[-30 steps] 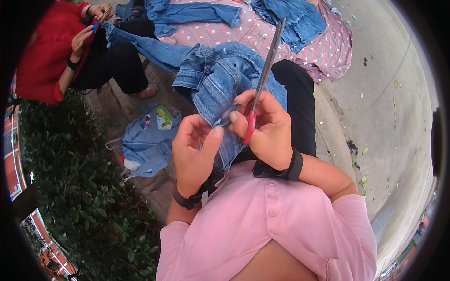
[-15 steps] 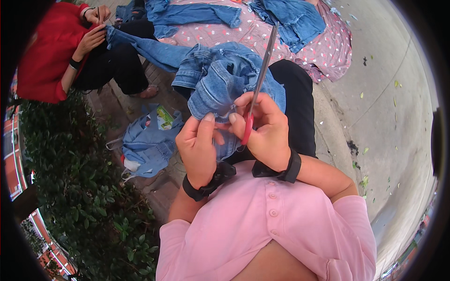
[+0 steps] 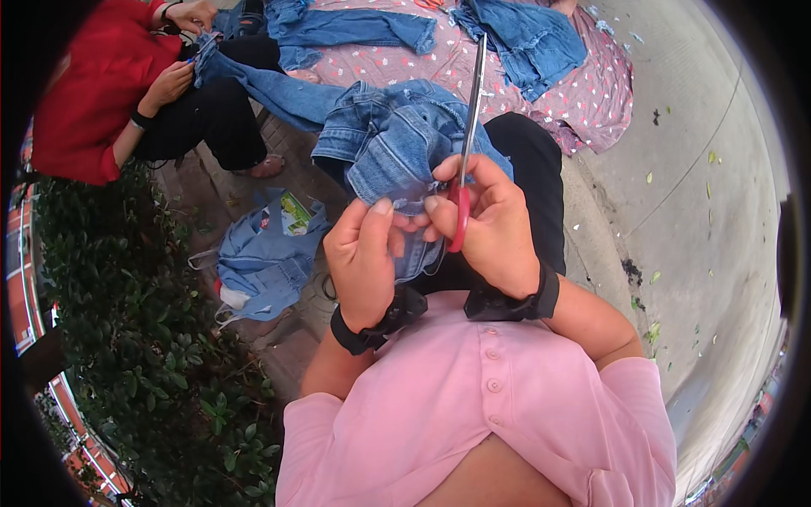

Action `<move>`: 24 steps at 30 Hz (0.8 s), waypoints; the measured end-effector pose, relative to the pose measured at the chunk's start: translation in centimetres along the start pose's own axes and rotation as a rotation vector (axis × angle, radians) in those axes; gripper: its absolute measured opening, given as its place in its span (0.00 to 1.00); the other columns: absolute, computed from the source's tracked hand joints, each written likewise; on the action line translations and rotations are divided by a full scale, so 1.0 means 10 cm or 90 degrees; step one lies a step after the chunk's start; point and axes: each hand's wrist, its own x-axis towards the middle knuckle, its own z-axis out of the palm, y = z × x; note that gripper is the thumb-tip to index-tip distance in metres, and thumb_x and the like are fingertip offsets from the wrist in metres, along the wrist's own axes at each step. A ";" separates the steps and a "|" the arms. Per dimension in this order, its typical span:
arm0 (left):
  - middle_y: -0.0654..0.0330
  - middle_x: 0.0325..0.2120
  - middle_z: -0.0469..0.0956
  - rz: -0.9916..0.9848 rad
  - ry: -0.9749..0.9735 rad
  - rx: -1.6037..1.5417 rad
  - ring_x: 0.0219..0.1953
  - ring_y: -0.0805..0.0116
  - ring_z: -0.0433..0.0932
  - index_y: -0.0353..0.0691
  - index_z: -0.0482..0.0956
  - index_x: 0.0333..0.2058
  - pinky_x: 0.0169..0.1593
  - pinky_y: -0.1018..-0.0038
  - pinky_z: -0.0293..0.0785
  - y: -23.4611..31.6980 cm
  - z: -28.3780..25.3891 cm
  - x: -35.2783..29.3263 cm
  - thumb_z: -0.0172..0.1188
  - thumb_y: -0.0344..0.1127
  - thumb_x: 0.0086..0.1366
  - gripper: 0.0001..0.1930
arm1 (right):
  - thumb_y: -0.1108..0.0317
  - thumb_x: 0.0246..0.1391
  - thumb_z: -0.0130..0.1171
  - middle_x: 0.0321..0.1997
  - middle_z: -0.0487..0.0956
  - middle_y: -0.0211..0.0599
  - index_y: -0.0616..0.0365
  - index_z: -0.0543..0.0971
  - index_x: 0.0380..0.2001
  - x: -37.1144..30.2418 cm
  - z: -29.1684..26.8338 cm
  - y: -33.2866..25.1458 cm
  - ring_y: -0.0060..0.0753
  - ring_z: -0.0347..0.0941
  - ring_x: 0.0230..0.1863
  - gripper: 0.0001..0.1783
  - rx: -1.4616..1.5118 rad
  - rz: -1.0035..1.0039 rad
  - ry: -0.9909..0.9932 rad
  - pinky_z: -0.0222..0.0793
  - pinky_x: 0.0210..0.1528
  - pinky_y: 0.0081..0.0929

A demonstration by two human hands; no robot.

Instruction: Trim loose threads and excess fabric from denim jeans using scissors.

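Note:
Blue denim jeans (image 3: 384, 144) lie bunched over my lap, and one long leg of them stretches toward a person at the far left. My left hand (image 3: 361, 258) is closed on the near edge of the denim, thumb on top. My right hand (image 3: 494, 228) holds a pair of scissors (image 3: 462, 215) with red handles, its long blades pointing up and away from me. The thumb and fingertips of that hand also meet the frayed denim edge beside my left fingertips. Exactly what those fingertips pinch is too small to make out.
A person in a red top (image 3: 106, 93) sits at the far left, both hands at the denim's end. More jeans (image 3: 532, 51) lie on a patterned cloth (image 3: 591, 110) ahead. A denim bag (image 3: 266, 262) rests on the ground at left, beside a leafy hedge (image 3: 144, 338).
My right hand has shifted slightly right, and the scissors have tilted more upright. My left hand has moved slightly right with the denim edge. The other person's hands have moved at the fabric.

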 end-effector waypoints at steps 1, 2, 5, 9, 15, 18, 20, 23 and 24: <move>0.61 0.20 0.77 -0.005 -0.007 0.011 0.17 0.82 0.64 0.33 0.75 0.27 0.22 0.83 0.58 0.00 -0.01 0.01 0.52 0.34 0.66 0.11 | 0.82 0.52 0.54 0.28 0.75 0.33 0.64 0.68 0.44 0.02 0.00 -0.01 0.18 0.73 0.28 0.15 0.000 0.000 0.000 0.70 0.31 0.17; 0.61 0.20 0.77 -0.006 -0.008 0.010 0.17 0.82 0.64 0.33 0.75 0.27 0.22 0.83 0.58 -0.01 -0.02 0.03 0.52 0.34 0.66 0.11 | 0.80 0.52 0.55 0.29 0.76 0.34 0.64 0.68 0.44 0.04 -0.01 -0.02 0.19 0.73 0.27 0.15 -0.006 0.001 -0.007 0.69 0.29 0.17; 0.63 0.23 0.76 -0.015 -0.049 -0.003 0.20 0.83 0.66 0.33 0.75 0.29 0.24 0.84 0.59 0.02 -0.13 0.11 0.52 0.34 0.66 0.11 | 0.77 0.53 0.57 0.30 0.78 0.36 0.64 0.68 0.45 0.13 0.00 -0.13 0.19 0.73 0.26 0.16 -0.007 0.014 -0.026 0.67 0.26 0.15; 0.66 0.26 0.73 0.140 -0.048 0.229 0.26 0.80 0.69 0.33 0.74 0.35 0.31 0.83 0.63 0.04 -0.20 0.20 0.56 0.31 0.64 0.07 | 0.73 0.54 0.59 0.32 0.80 0.37 0.63 0.68 0.47 0.26 -0.03 -0.17 0.17 0.73 0.25 0.18 0.013 -0.016 -0.068 0.64 0.23 0.12; 0.59 0.42 0.78 -0.041 -0.218 0.032 0.44 0.73 0.76 0.31 0.73 0.49 0.48 0.78 0.70 -0.01 -0.19 0.18 0.55 0.26 0.64 0.14 | 0.72 0.53 0.61 0.31 0.80 0.37 0.64 0.71 0.45 0.31 -0.07 -0.32 0.17 0.73 0.25 0.17 -0.034 0.051 -0.137 0.64 0.24 0.12; 0.59 0.42 0.78 -0.100 -0.164 -0.187 0.43 0.73 0.76 0.31 0.73 0.48 0.49 0.77 0.70 0.12 -0.20 0.19 0.48 0.24 0.66 0.13 | 0.72 0.53 0.61 0.29 0.80 0.35 0.64 0.72 0.45 0.32 -0.19 -0.32 0.17 0.74 0.26 0.17 -0.040 -0.003 -0.079 0.67 0.26 0.12; 0.57 0.43 0.78 -0.092 -0.146 -0.132 0.44 0.72 0.76 0.30 0.73 0.48 0.51 0.75 0.70 0.09 -0.31 0.23 0.44 0.25 0.67 0.13 | 0.70 0.54 0.61 0.30 0.81 0.36 0.62 0.72 0.46 0.33 -0.32 -0.26 0.17 0.73 0.24 0.17 -0.093 -0.076 0.004 0.66 0.27 0.12; 0.56 0.46 0.77 0.122 -0.152 0.122 0.46 0.66 0.76 0.32 0.71 0.50 0.53 0.70 0.70 -0.15 -0.54 0.31 0.48 0.32 0.68 0.16 | 0.71 0.53 0.62 0.31 0.81 0.36 0.62 0.72 0.46 0.26 -0.38 -0.20 0.17 0.73 0.26 0.18 -0.162 -0.082 0.034 0.68 0.29 0.13; 0.54 0.48 0.76 -0.036 -0.082 -0.099 0.48 0.63 0.76 0.32 0.71 0.51 0.55 0.67 0.68 -0.16 -0.53 0.34 0.46 0.34 0.68 0.17 | 0.72 0.52 0.62 0.32 0.81 0.36 0.63 0.72 0.46 0.23 -0.41 -0.17 0.17 0.73 0.27 0.18 -0.207 -0.080 0.049 0.69 0.30 0.14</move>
